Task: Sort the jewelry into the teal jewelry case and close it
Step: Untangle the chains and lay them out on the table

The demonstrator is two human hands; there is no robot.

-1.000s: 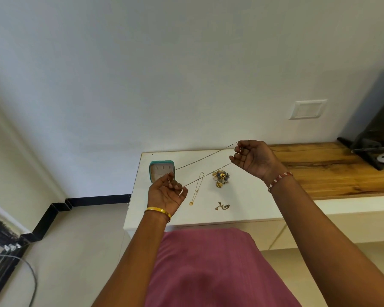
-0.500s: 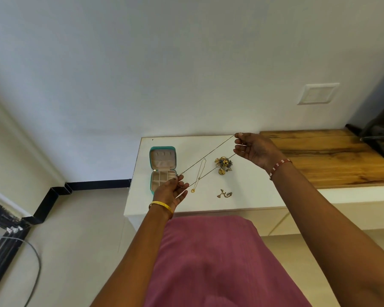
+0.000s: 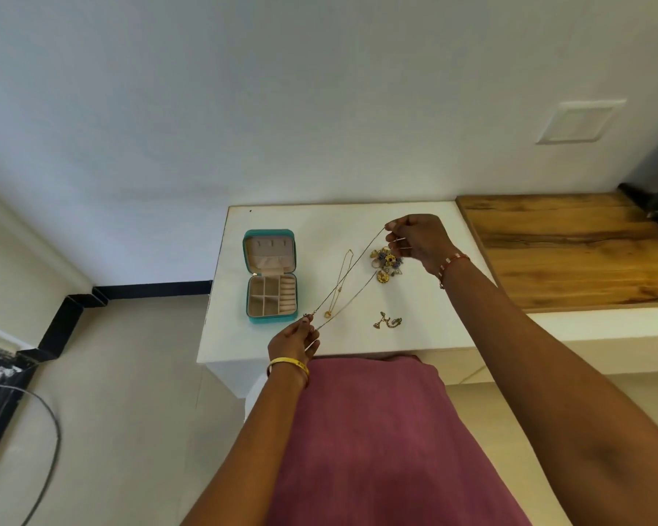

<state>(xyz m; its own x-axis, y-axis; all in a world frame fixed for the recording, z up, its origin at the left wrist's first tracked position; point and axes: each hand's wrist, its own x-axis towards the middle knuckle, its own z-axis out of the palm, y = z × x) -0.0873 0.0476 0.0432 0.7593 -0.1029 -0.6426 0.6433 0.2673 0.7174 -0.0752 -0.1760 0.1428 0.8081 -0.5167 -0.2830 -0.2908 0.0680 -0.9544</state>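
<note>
**Operator:** Nearest to me, at the front edge of the white worktop (image 3: 282,347), my left hand (image 3: 291,341) pinches one end of the thin gold chain (image 3: 348,280). That grip is closed on the chain between thumb and fingertips, wrist bent slightly back, a yellow bangle (image 3: 287,364) on the wrist.

**Observer:** How do you expect the chain to behave?

**Operator:** I judge it very light, completely limp and easy to tangle. It has no stiffness, so I only control it where I hold it. The ends are the right places to take it, and I hold both. Pulled hard, a link this fine could snap, I think.

**Observer:** And the other end?

**Operator:** Farther out, my right hand (image 3: 420,241) grips it, fingers curled, arm reaching forward over the worktop. The chain runs as two strands between my hands, drawn fairly straight and lifted above the surface.

**Observer:** What lies underneath?

**Operator:** A second necklace with a small pendant (image 3: 337,288) lies flat beneath the strands, a small gold piece (image 3: 386,321) sits to the right, and a cluster of gold and blue jewelry (image 3: 387,261) lies just below my right hand.

**Observer:** The case?

**Operator:** Beyond my left hand, the teal jewelry case (image 3: 270,275) stands open, compartments apparently empty.
</note>
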